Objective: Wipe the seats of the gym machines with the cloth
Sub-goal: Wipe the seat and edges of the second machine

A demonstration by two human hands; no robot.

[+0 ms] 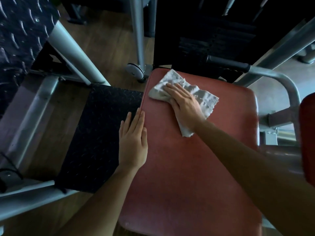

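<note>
- Filling the near foreground, a red padded seat (196, 167) shows a dull, scuffed vinyl surface with a piped left edge.
- Left hand (133, 143) lies flat with fingers straight and together, along the seat's left edge, holding nothing.
- Right hand (184, 103) is spread flat, palm down, pressing the cloth (173, 79) onto the seat's far left part; its fingers are not curled round it.
- The cloth is white, crumpled and frayed at its edges.
- A black tread plate (95, 133) sits just left of the seat, above the wooden floor (109, 48).
- A second red pad (308, 133) shows at the right edge.
- Grey frame tubes (75, 53) run on both sides, and a black handle grip (228, 63) lies behind the seat.
- The dark weight stack (213, 40) beyond is too dim for any marking to be read.
</note>
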